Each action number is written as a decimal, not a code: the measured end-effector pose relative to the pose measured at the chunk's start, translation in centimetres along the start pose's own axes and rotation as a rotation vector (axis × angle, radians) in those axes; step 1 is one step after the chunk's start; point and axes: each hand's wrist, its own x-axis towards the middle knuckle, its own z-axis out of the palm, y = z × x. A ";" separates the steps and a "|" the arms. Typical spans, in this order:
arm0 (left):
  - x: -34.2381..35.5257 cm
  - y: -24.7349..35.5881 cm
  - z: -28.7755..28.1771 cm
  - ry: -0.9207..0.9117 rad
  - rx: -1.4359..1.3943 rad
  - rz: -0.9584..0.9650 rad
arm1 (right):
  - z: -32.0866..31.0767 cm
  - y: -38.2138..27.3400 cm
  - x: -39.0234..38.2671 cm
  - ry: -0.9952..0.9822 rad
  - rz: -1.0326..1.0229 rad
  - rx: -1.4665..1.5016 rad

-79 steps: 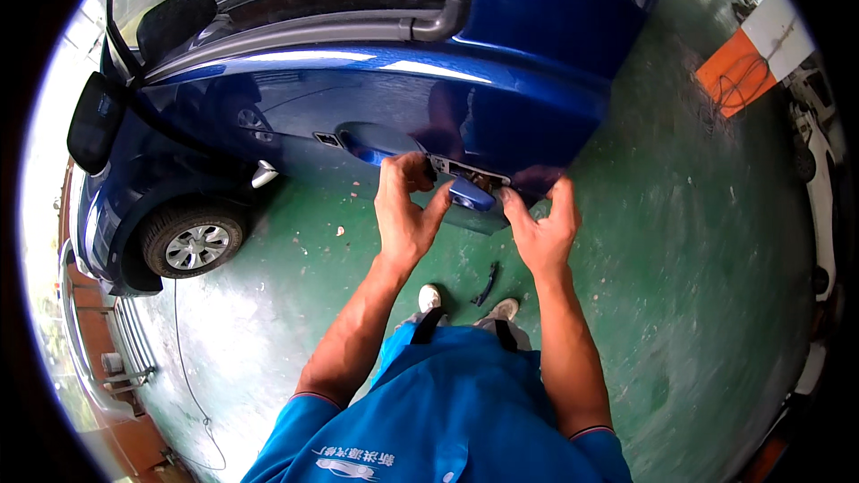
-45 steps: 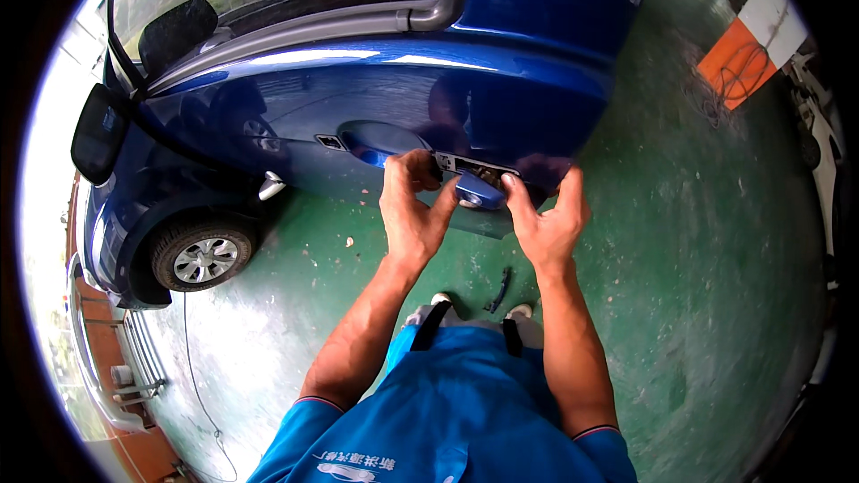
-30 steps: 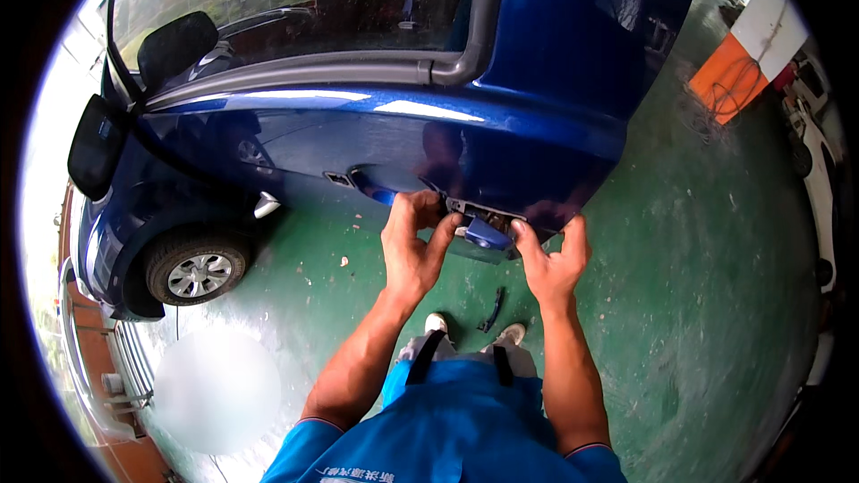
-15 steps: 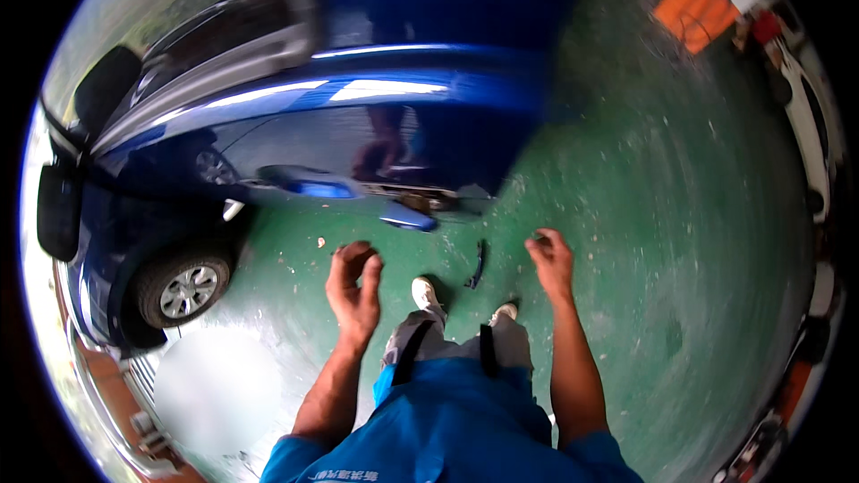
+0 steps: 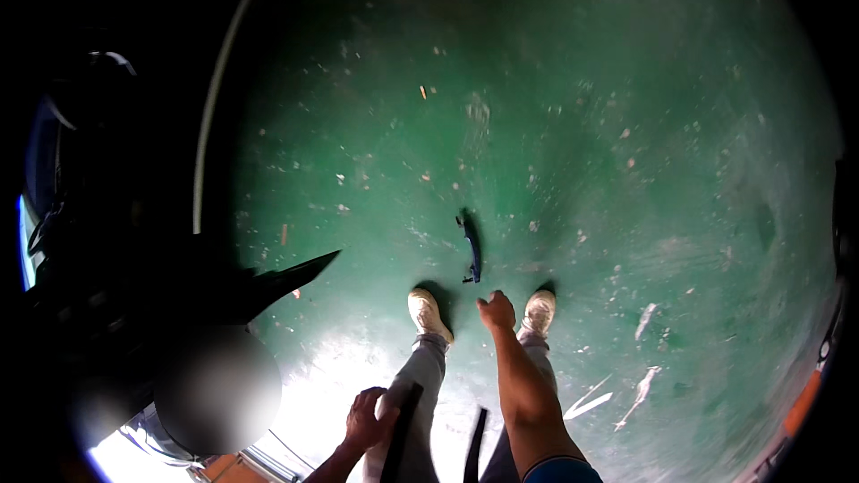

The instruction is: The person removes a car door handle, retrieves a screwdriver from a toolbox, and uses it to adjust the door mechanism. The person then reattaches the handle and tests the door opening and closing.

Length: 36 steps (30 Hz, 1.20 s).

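Note:
A dark blue car door handle [image 5: 474, 250], slim and curved with small mounting ends, lies on the green floor in front of my feet. My right hand [image 5: 497, 311] is above the floor close to the handle's near end, apart from it in the picture. Its fingers are curled together, and whatever they may hold is hidden. Beside my left thigh hangs my left hand [image 5: 369, 419], its fingers loosely spread and no object visible in it.
My two light shoes [image 5: 429, 315] stand apart on the scuffed green floor [image 5: 591, 161], which has scattered pale flecks. A dark mass with a pointed edge [image 5: 300, 275] fills the left side. Bright light covers the floor at lower left.
My view has tipped down and my body bent forward; the blue car door has left the clear view. My right hand has come down towards the handle, my left towards my thigh.

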 end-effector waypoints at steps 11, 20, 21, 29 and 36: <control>9.4 -2.2 6.5 -0.057 -0.050 -0.156 | 9.3 1.1 19.3 0.163 -0.012 -0.043; 0.8 4.3 5.5 0.082 -0.375 -0.127 | -7.8 -3.8 -16.2 0.008 -0.657 0.280; -0.7 7.8 3.9 0.077 -0.464 -0.105 | -11.2 -4.4 -21.0 -0.050 -0.662 0.192; -13.5 22.9 -13.2 0.626 -1.455 -0.237 | -24.4 -16.2 -45.4 -0.011 -1.534 -0.217; -18.3 23.1 -20.6 1.029 -1.942 -0.266 | -25.3 -25.0 -54.8 -0.316 -1.888 -0.378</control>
